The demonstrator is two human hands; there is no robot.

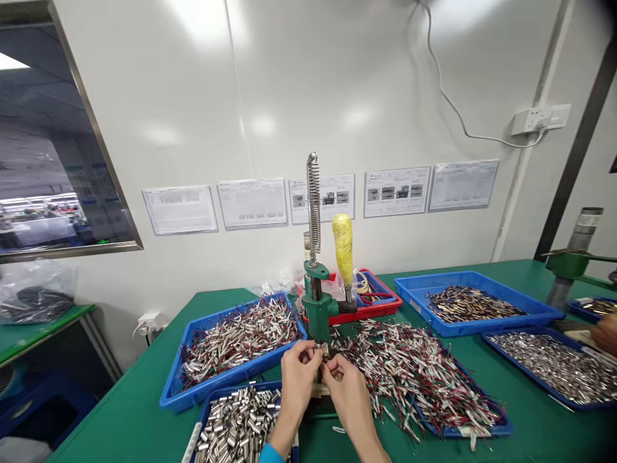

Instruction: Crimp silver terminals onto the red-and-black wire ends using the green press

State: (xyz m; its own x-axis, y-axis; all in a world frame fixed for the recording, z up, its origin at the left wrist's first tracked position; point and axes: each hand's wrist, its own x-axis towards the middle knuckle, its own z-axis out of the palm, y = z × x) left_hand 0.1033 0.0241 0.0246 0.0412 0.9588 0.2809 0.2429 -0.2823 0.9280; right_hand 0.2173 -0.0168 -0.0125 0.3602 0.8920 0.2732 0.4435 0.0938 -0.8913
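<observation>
A green hand press with a tall spring and a yellow-wrapped lever handle stands in front of me. My left hand and my right hand meet at its base, just under the ram. Fingers of both are pinched together there, and whatever small part they hold is hidden by the fingertips. Close by my left wrist is a blue tray of short silvery metal cylinders. Right of my right hand lies a heap of small parts with thin red and dark wires, spilling over a blue tray.
More wired parts fill a blue tray at left. A red bin stands behind the press. Blue trays of brassy pieces and silvery pieces lie right. Another person's hand is near a second press.
</observation>
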